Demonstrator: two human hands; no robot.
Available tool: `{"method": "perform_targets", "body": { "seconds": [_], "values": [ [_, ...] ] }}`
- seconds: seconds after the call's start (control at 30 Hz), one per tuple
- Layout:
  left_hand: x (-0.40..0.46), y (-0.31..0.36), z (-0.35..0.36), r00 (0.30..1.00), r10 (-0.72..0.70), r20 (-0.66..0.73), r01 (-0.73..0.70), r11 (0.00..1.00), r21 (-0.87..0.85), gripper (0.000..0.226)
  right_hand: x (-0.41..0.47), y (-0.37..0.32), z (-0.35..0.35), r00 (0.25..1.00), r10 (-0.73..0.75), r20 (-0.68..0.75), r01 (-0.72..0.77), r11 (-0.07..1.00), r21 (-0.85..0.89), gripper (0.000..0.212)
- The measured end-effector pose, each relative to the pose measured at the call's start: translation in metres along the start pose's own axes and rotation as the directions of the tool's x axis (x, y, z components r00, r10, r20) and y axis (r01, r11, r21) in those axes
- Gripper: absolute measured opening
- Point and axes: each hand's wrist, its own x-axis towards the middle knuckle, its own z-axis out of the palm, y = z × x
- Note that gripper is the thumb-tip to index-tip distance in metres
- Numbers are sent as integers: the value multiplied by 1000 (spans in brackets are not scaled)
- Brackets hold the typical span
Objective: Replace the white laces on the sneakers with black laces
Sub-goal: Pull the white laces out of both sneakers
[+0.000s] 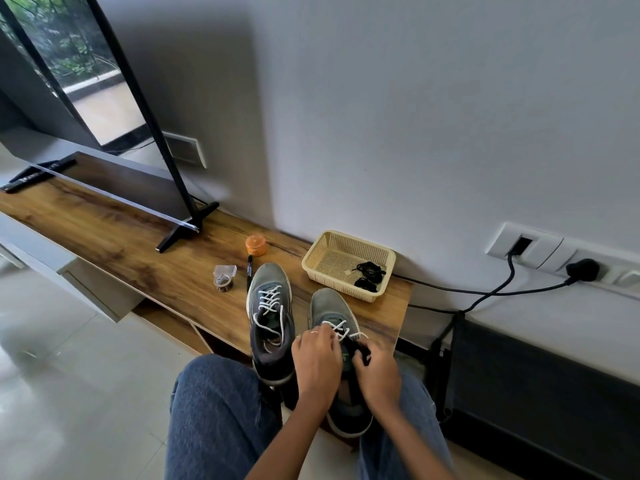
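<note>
A: Status on the shoes?

B: Two grey sneakers on the wooden worktop [180, 271], toes to the wall. Left sneaker [270, 320] untouched, white lace [268, 306] loose but threaded. Both hands on the right sneaker [334, 317], heel end hanging over the worktop edge by the knees.

A: Grip?

B: Left hand [317, 358] fingers curled, pinching the white lace [337, 329] at the upper eyelets. Right hand [375, 370] fingers curled on the dark tongue; can't tell if it also has lace.

A: Black laces?

B: Two bundles [369, 277] in the cream basket [318, 252] against the wall, just beyond the right sneaker.

A: Anything else?

B: Orange tub [256, 244], black marker [249, 275], small clear box [224, 271] and tape roll [223, 282] beside the left sneaker. TV stand foot [183, 226] further left.
</note>
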Motion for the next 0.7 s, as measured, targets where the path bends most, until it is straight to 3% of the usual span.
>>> {"method": "perform_targets", "body": {
  "seconds": [0.1,0.2,0.3,0.47,0.53,0.7],
  "values": [
    [2,3,-13,982,-184,-51,170,963,-211,7,1,2,-1,1000,8,-8,-8,1000,-5,27],
    [0,4,-20,955,-295,-18,277,915,-292,36,-1,0,-1,999,-46,8,47,998,-34,33],
    [-8,3,-20,962,-272,21,267,922,-279,55,-4,-6,0,989,-147,6,146,986,-82,43],
    [-30,-9,0,992,-115,48,122,977,-177,50,4,-11,3,933,-359,13,353,910,-217,28],
    [-33,-14,8,985,-113,128,131,981,-146,49,11,-13,5,906,-422,23,410,863,-294,18],
    [-33,-14,13,970,-145,194,183,963,-195,49,22,-20,10,869,-488,84,471,763,-443,24]
  ]
}}
